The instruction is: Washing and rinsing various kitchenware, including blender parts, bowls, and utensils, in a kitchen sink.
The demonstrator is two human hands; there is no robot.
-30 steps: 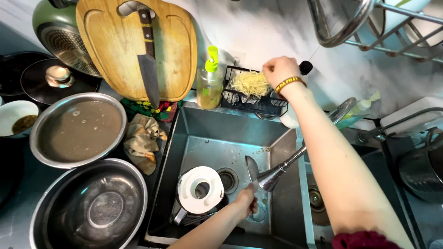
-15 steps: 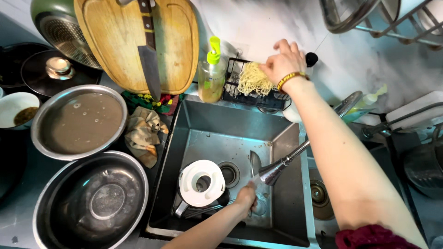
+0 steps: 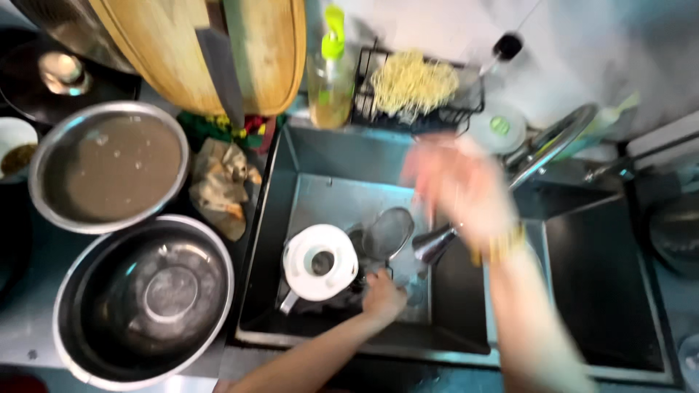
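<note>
Down in the dark steel sink (image 3: 291,182), the left hand (image 3: 382,297) is gripping a wet, slippery metal ladle (image 3: 388,233) by its handle, while the blurred right hand (image 3: 462,191), fingers apparently loose, is hovering above.

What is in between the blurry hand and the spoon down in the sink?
Nothing visible. The right hand hangs blurred above the sink, with only open space down to the spoon. The faucet head sits beside the spoon, and the left hand holds the spoon's lower end.
</note>
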